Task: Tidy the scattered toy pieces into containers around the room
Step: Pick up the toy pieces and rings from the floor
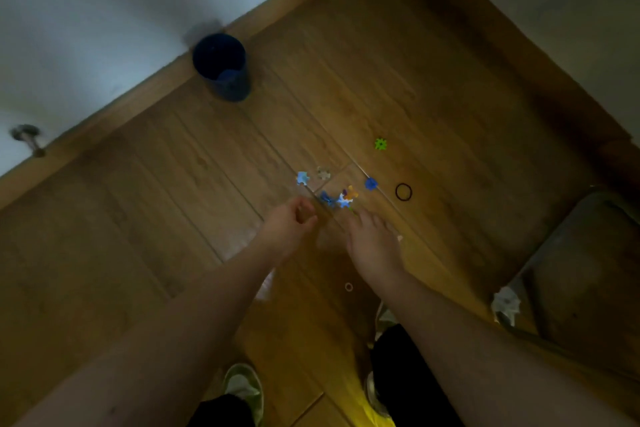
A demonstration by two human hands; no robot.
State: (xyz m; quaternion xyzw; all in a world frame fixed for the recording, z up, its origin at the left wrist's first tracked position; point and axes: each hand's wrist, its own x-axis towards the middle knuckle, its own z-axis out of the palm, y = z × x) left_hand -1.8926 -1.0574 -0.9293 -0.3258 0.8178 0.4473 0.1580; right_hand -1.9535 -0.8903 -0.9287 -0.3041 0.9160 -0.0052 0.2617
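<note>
Both bare forearms reach forward and down; the left hand (291, 222) has fingers loosely curled, the right hand (372, 241) lies palm down, fingers extended
</note>
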